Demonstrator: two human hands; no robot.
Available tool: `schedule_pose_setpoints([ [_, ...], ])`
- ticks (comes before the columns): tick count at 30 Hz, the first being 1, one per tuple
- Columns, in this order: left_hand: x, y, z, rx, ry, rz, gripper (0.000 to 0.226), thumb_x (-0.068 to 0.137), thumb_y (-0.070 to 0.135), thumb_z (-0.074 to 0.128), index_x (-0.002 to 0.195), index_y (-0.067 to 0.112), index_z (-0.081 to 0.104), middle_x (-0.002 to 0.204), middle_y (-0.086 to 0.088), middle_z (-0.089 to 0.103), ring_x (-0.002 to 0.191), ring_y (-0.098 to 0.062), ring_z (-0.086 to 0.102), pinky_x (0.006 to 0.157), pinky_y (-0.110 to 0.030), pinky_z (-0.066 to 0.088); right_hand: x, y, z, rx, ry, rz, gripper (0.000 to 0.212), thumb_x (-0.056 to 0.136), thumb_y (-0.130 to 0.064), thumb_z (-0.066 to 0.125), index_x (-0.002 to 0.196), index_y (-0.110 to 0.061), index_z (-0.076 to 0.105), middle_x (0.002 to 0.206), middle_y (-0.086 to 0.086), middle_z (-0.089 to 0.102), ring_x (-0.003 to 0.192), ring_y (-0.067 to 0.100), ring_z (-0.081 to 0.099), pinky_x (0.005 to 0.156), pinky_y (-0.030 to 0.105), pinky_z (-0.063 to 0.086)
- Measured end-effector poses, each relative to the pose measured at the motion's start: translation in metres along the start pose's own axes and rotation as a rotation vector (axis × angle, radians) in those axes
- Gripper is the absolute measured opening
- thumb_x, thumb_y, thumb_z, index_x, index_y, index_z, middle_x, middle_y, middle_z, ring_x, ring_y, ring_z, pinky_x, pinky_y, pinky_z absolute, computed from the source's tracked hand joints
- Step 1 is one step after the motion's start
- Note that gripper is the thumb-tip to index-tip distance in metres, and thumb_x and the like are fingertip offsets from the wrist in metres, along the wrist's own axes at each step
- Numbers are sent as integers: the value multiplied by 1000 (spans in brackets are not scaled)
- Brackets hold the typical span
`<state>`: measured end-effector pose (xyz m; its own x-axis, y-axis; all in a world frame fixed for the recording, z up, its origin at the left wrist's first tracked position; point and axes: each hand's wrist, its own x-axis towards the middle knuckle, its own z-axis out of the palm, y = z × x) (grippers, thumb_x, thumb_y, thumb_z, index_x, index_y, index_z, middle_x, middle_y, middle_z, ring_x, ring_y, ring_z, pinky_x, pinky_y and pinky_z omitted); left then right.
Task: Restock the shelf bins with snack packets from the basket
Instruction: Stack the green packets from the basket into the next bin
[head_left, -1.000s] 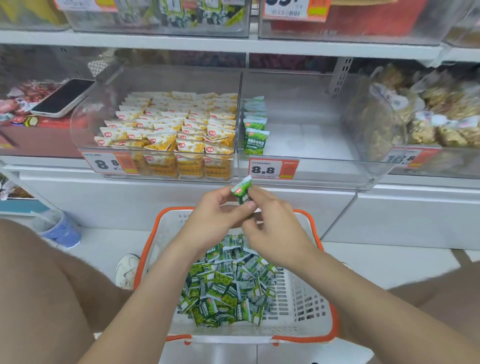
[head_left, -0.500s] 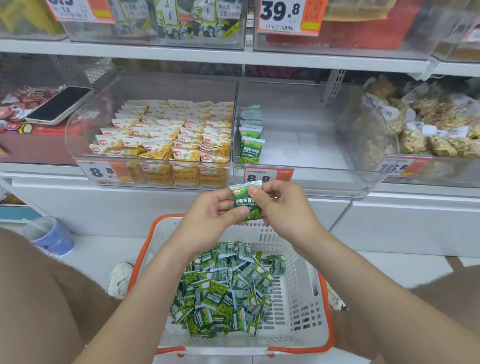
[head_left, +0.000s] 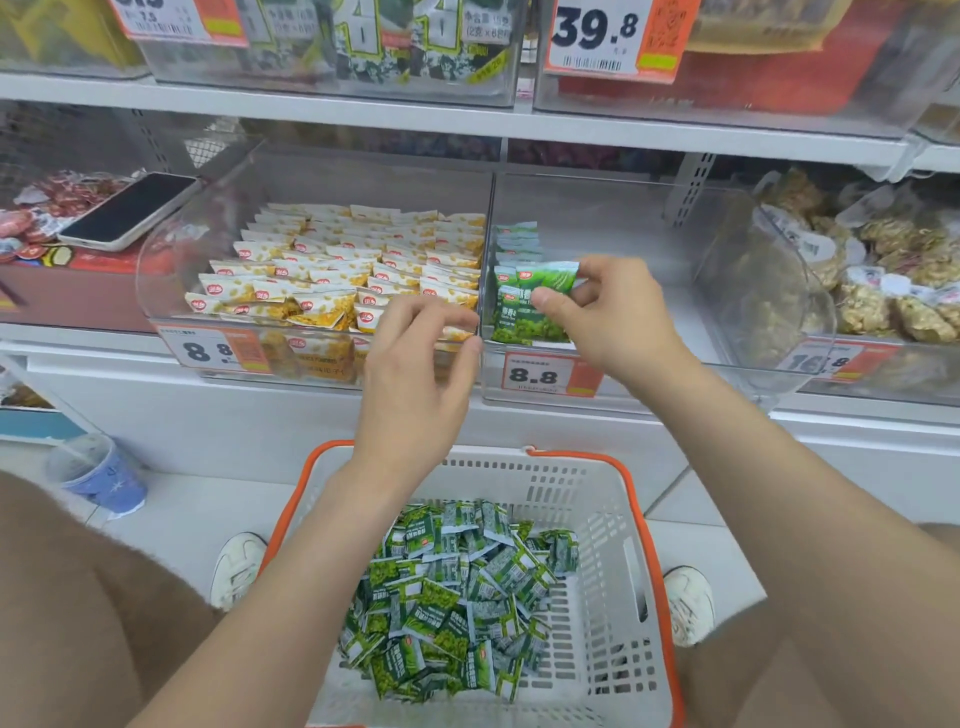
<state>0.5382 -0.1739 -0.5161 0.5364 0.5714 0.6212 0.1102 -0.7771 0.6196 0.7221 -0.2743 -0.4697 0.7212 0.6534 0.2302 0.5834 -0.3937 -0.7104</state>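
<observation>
I'm pinching a green packet (head_left: 555, 277) in my right hand (head_left: 608, 317), left hand (head_left: 421, 364) loose and empty, likely standing it next against the bin (head_left: 675, 379)'s row.

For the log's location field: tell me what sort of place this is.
Most likely a shop's snack aisle: price tags on clear shelf bins of small packets, and an orange-rimmed shopping basket below them.

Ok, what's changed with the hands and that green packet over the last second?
Both hands pinched the green packet low over the basket; now the right hand alone holds it, raised to the front of the green row in its bin. The left hand has let go and hovers, holding nothing, before the yellow packets. The basket's pile, the yellow packets and the phone stayed put.
</observation>
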Motion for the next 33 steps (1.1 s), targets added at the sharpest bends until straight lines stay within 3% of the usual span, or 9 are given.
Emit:
schedule_pose_setpoints([
  [3, 7, -7, 8, 37, -71, -23, 33, 100, 23, 65, 132, 15, 59, 124, 1, 58, 107, -10, 57, 94, -21, 43, 21, 5, 12, -144, -122, 108, 51, 81, -43, 84, 70, 1, 61, 62, 7, 52, 62, 19, 43, 56, 31, 34],
  [7, 17, -18, 17, 119, -87, 12, 30, 99, 27, 67, 126, 15, 63, 111, 3, 62, 96, -15, 59, 85, -25, 42, 43, 5, 27, -255, -289, 240, 47, 81, -43, 85, 71, -8, 56, 63, 4, 48, 65, 24, 45, 51, 30, 31],
  [9, 20, -23, 20, 116, -91, 20, 27, 97, 27, 69, 121, 15, 64, 105, 3, 62, 92, -15, 58, 82, -29, 44, 52, 8, 33, -264, -346, 279, 42, 81, -44, 85, 93, -8, 65, 84, 5, 62, 85, 28, 59, 62, 29, 43],
  [11, 20, -25, 21, 89, -76, 14, 26, 95, 26, 73, 117, 16, 66, 100, 4, 62, 88, -12, 57, 81, -30, 46, 60, 10, 38, -251, -354, 315, 67, 80, -42, 86, 127, -1, 61, 115, 11, 69, 108, 31, 66, 88, 32, 52],
  [15, 21, -26, 21, 48, -53, 5, 25, 93, 27, 75, 114, 18, 68, 95, 6, 61, 85, -10, 56, 79, -29, 48, 72, 15, 47, -57, -357, 345, 53, 73, -28, 94, 106, -1, 63, 94, 12, 74, 80, 30, 77, 84, 46, 62],
  [18, 21, -27, 20, 34, -43, 11, 24, 92, 26, 76, 112, 17, 69, 92, 6, 61, 84, -10, 56, 78, -29, 48, 77, 17, 50, -120, -246, 261, 55, 60, -34, 99, 93, -7, 65, 91, 14, 71, 89, 33, 73, 83, 49, 61],
  [25, 20, -28, 20, 27, -39, 28, 23, 92, 24, 76, 113, 16, 70, 91, 6, 61, 86, -10, 56, 80, -29, 48, 65, 12, 43, -380, -180, 262, 55, 71, -55, 88, 77, -10, 57, 62, 4, 70, 58, 20, 70, 60, 37, 59],
  [29, 19, -29, 19, 26, -51, 43, 22, 94, 23, 75, 114, 14, 70, 92, 4, 62, 87, -12, 58, 81, -33, 50, 70, 13, 47, -315, -318, 286, 40, 83, -46, 81, 88, -8, 67, 54, -2, 70, 47, 11, 68, 60, 32, 62],
  [33, 17, -30, 12, -2, -80, 65, 19, 94, 16, 74, 112, 13, 70, 96, 4, 64, 90, -12, 60, 83, -33, 50, 67, 10, 35, -218, -462, 337, 24, 97, -28, 66, 105, -6, 68, 78, 4, 78, 69, 18, 75, 74, 36, 64],
])
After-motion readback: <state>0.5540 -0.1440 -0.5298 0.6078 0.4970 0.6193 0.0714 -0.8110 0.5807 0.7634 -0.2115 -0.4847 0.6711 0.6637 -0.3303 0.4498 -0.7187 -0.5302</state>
